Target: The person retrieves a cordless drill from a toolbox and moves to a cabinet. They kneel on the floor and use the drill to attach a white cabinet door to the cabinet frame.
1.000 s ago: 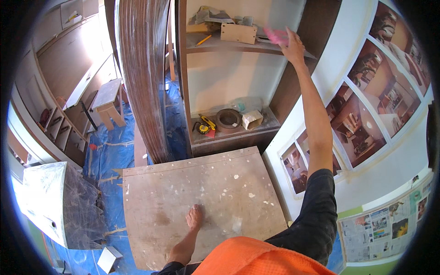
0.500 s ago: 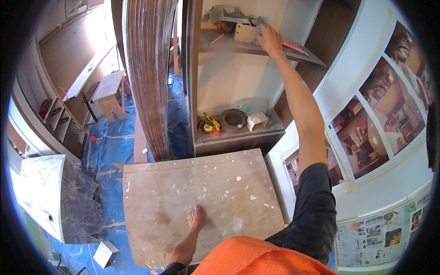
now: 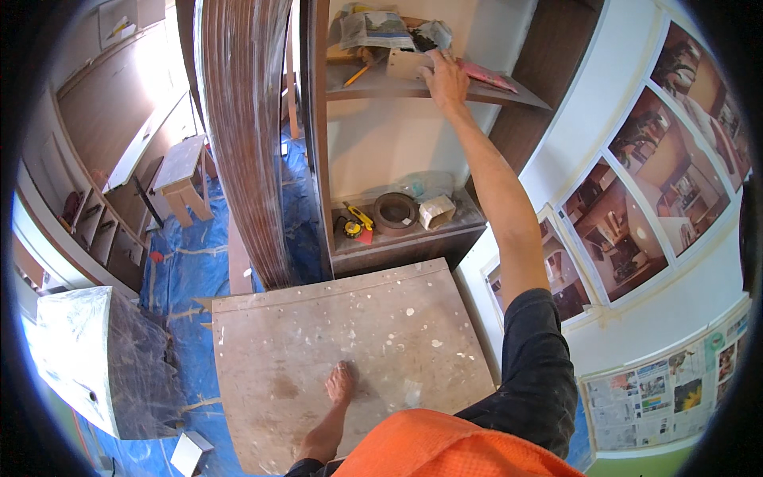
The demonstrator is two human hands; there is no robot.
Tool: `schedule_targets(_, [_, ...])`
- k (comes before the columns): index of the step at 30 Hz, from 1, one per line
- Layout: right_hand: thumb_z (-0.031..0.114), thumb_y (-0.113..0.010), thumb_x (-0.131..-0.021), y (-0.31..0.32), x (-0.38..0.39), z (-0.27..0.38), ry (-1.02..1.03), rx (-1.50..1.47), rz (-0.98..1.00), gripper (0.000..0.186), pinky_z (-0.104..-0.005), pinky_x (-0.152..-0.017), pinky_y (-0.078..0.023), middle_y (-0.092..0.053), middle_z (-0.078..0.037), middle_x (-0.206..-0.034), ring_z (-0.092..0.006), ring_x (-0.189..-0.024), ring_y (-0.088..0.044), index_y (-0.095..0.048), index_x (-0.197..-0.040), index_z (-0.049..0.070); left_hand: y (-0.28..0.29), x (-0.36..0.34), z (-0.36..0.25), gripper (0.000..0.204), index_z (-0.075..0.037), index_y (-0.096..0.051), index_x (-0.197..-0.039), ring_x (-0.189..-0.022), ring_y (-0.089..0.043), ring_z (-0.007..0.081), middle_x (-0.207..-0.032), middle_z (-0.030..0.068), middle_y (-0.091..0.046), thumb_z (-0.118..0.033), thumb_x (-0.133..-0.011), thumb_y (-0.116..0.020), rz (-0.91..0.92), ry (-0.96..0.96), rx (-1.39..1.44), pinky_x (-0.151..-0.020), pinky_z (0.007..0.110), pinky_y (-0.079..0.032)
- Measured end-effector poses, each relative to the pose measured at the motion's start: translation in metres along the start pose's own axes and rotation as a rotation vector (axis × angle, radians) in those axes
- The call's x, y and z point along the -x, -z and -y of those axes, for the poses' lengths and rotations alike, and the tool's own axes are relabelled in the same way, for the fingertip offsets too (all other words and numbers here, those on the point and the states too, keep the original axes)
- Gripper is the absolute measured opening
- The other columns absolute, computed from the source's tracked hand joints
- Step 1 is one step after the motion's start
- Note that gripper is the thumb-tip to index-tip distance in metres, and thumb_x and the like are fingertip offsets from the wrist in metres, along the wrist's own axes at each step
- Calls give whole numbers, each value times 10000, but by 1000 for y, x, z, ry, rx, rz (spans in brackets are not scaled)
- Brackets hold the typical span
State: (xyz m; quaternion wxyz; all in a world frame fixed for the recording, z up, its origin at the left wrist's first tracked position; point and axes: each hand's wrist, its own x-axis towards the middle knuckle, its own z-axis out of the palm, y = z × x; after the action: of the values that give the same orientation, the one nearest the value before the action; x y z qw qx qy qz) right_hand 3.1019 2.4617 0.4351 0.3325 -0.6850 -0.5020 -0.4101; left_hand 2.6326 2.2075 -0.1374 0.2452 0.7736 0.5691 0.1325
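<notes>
My right hand (image 3: 445, 83) reaches onto the upper shelf (image 3: 350, 89), fingers apart and touching a small pale wooden block (image 3: 404, 65) with holes; their tips partly hide it. Just right of it lies a pink flat item (image 3: 489, 78); crumpled newspaper (image 3: 369, 30) and dark items are behind. A yellow pencil (image 3: 355, 75) lies to the left. My left hand (image 3: 340, 383) is low on a paint-spotted board (image 3: 278, 334), fingers slightly bent and apart, holding nothing visible.
The lower shelf holds a tape measure (image 3: 350, 228), a yellow cutter (image 3: 358, 211), a brown roll (image 3: 395, 209) and a pale container (image 3: 435, 213). A streaked wooden panel (image 3: 238, 143) stands left. Blue sheeting (image 3: 167, 270), a stool (image 3: 181, 167) and a plastic-wrapped unit (image 3: 87, 358) are further left.
My right hand has moved left from the pink item, which now lies on the upper shelf, to the wooden block. The view has shifted slightly; my left hand stays on the board.
</notes>
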Motion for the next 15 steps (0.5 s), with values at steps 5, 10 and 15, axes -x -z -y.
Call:
schedule_targets(5, [249, -687, -825, -13, -9, -8, 18, 46, 28, 397, -461, -875, -493, -591, -123, -1198, -350, -1112, -568, -575, -1184, 122, 10, -1, -5, 279, -92, -581, -1098, -968, -623, 349, -1019, 148, -655, -277, -961, -422, 108, 11, -11, -814, 492, -481])
schedule_targets(10, [256, -650, -851, -9, -4, 1, 33, 30, 24, 454, -456, -931, -455, -549, -161, -1252, -355, -1162, -519, -542, -1254, 78, 7, 5, -3, 344, -97, -557, -1210, -1020, -609, 350, -1072, 142, -648, -295, -958, -432, 122, 42, -112, -862, 498, -468])
schedule_targets(15, [224, -647, -858, 38, 135, 35, 118, -230, -126, 458, -439, -928, -456, -573, -175, -1206, -356, -1141, -550, -534, -1262, 41, 2, 1, 2, 309, -89, -570, -1173, -966, -633, 350, -1012, 151, -666, -263, -960, -429, 27, -5, -22, -810, 488, -493])
